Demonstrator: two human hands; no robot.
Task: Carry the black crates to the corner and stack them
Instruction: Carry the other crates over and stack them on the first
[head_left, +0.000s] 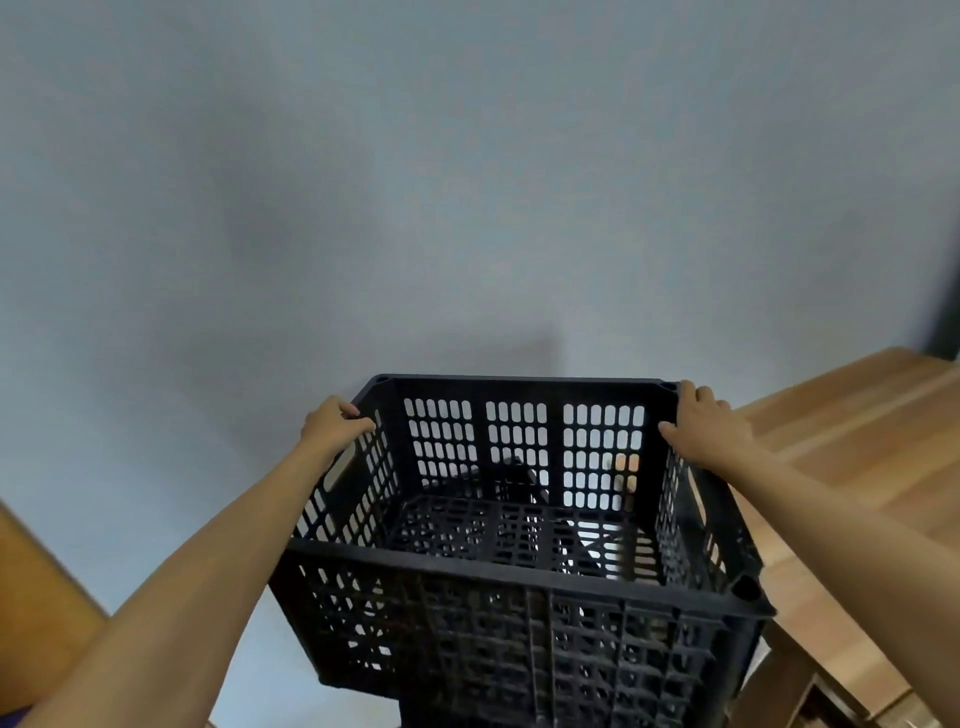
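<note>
An empty black perforated crate (519, 587) fills the lower middle of the view, its open top facing me. My left hand (335, 421) grips the far end of its left rim. On the opposite side, my right hand (704, 423) holds the far end of the right rim. Below the crate, at the bottom edge, the dark top of another black crate (467, 714) shows, partly hidden. Whether the held crate rests on it I cannot tell.
A plain pale blue-grey wall (415, 182) stands close behind the crate. A light wooden tabletop (857, 441) lies directly to the right of the crate. A brown wooden surface (36, 597) shows at the lower left.
</note>
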